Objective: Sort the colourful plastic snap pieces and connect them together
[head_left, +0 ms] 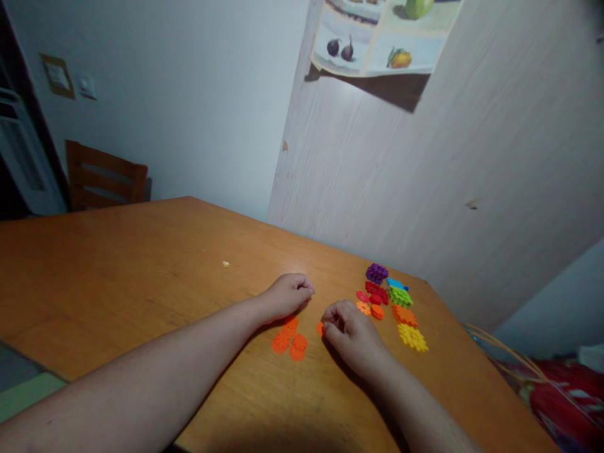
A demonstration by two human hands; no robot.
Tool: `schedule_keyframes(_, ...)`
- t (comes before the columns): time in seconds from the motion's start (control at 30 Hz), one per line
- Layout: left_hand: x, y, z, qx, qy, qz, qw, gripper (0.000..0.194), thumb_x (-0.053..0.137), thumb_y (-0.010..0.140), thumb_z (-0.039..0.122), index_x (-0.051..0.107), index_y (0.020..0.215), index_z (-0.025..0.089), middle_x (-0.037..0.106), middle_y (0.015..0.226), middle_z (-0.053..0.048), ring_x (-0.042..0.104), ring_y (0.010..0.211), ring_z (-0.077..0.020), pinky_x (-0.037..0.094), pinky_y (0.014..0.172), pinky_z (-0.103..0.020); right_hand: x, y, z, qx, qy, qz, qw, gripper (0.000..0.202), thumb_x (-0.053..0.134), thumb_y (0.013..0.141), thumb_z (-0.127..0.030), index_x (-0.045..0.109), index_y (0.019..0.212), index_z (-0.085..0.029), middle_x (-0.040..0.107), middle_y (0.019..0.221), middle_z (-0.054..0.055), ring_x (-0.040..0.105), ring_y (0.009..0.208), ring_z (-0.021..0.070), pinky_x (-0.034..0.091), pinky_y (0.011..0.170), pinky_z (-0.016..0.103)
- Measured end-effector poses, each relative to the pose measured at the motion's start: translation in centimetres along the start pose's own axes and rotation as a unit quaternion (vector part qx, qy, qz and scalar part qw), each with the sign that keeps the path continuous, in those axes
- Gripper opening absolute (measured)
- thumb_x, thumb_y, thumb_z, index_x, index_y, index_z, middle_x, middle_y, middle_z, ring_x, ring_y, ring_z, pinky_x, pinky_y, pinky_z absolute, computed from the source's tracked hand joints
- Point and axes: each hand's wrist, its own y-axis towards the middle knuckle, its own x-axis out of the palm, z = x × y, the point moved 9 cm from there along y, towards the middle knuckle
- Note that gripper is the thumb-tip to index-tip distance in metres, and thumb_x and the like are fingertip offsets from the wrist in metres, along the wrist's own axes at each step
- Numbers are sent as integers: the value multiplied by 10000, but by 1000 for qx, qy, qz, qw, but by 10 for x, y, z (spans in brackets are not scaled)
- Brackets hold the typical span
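My right hand (353,333) pinches a small orange plastic disc (320,329) between thumb and fingertips, just above the table. To its left, my left hand (289,294) is closed with the fingers curled in; whatever it may hold is hidden. Just below the left wrist lies a loose cluster of flat orange discs (298,347), some overlapping. Right of my right hand sit color-sorted groups of notched plastic discs: purple (376,273), dark red (377,292), blue (396,284), green (400,296), orange (404,316) and yellow (412,337). Several smaller red and orange discs (376,311) lie nearest that hand.
The wooden table (141,270) runs up to a pale wall panel. A tiny light-coloured scrap (225,264) lies left of centre. A wooden chair (106,176) stands beyond the far left edge. Red bundled items (566,402) and yellow cords (514,355) are off the right edge.
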Motion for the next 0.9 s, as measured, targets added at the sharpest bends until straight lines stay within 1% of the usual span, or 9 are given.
schedule_keyframes(0.13, -2, -2, 1, -6, 18, 13, 1000, 147, 573, 752, 295, 611, 797, 160, 521, 594, 35, 417, 528, -95, 287, 488, -211, 1, -3, 17, 31, -24, -28, 999, 183, 639, 803, -319, 631, 952, -211, 580, 841, 13, 523, 728, 157, 369, 647, 281)
schedule_keyframes(0.2, -1, -4, 3, -1, 39, 12, 999, 131, 569, 737, 274, 616, 782, 159, 528, 594, 32, 426, 541, -100, 290, 493, -211, 6, -3, 20, 36, -26, -43, 998, 212, 658, 795, -352, 629, 949, -209, 580, 839, 14, 523, 733, 160, 368, 650, 283)
schedule_keyframes(0.4, 1, -7, 9, 18, 77, 11, 997, 133, 548, 712, 235, 637, 765, 151, 551, 608, 27, 451, 569, -107, 315, 519, -213, 18, 1, 19, 70, 22, -75, 995, 104, 631, 755, -260, 581, 826, -204, 583, 802, 2, 511, 711, 143, 349, 616, 264)
schedule_keyframes(0.5, 4, -8, 12, 25, 80, -2, 997, 128, 547, 711, 240, 631, 759, 155, 553, 611, 27, 461, 580, -111, 327, 530, -216, 18, 1, 20, 84, 61, -54, 993, 129, 633, 719, -229, 538, 803, -209, 551, 737, -23, 476, 675, 130, 327, 587, 252)
schedule_keyframes(0.6, 11, -11, 18, 38, 71, -31, 996, 128, 554, 719, 252, 629, 758, 155, 554, 626, 25, 467, 591, -111, 338, 542, -219, 19, 2, 21, 88, 153, -32, 984, 114, 610, 735, -241, 509, 783, -215, 507, 661, -50, 434, 615, 114, 313, 557, 242)
schedule_keyframes(0.67, 18, -14, 20, 42, 59, -57, 996, 143, 565, 724, 265, 635, 779, 153, 558, 642, 24, 473, 595, -110, 340, 543, -220, 20, 3, 24, 97, 231, -9, 968, 132, 613, 746, -272, 494, 770, -220, 468, 614, -69, 402, 568, 104, 296, 527, 235)
schedule_keyframes(0.77, 29, -19, 19, 24, 32, -88, 995, 175, 588, 711, 270, 635, 832, 152, 557, 645, 33, 461, 576, -102, 321, 525, -218, 20, 5, 31, 131, 340, 28, 931, 214, 657, 730, -324, 475, 791, -230, 429, 573, -95, 359, 503, 89, 266, 481, 225)
schedule_keyframes(0.83, 32, -21, 17, 3, 5, -92, 996, 171, 600, 695, 264, 618, 826, 155, 544, 624, 42, 445, 555, -95, 308, 518, -216, 21, 5, 32, 143, 386, 40, 911, 253, 676, 725, -351, 481, 831, -230, 450, 581, -95, 366, 483, 84, 273, 468, 220)
schedule_keyframes(0.9, 33, -21, 14, -15, -29, -87, 996, 142, 602, 680, 243, 584, 795, 161, 527, 598, 51, 435, 536, -87, 300, 513, -213, 19, 6, 26, 125, 381, 45, 915, 266, 684, 743, -365, 525, 898, -217, 525, 646, -67, 425, 516, 91, 321, 489, 223)
